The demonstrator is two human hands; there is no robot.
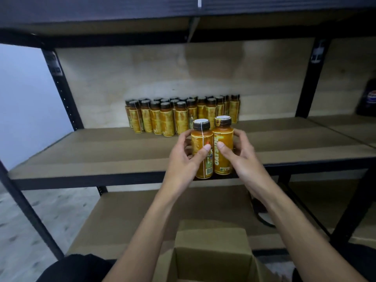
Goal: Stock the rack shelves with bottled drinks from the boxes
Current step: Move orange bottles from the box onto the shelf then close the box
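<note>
Two orange-labelled bottles with dark caps are held side by side over the front edge of the middle shelf (pixel 101 157). My left hand (pixel 184 159) grips the left bottle (pixel 201 151), thumb across its label. My right hand (pixel 244 157) grips the right bottle (pixel 223 147) the same way. Several matching bottles (pixel 179 115) stand in rows at the back of that shelf, against the plywood back panel. An open cardboard box (pixel 211 253) sits below my forearms; its inside is not visible.
The rack has black metal posts (pixel 61 86) and a lower shelf (pixel 122 216). A dark bottle with a round blue-and-red logo (pixel 369 98) stands on the neighbouring shelf at the right edge. A dark object (pixel 262 212) lies on the lower shelf at right. Grey floor lies left.
</note>
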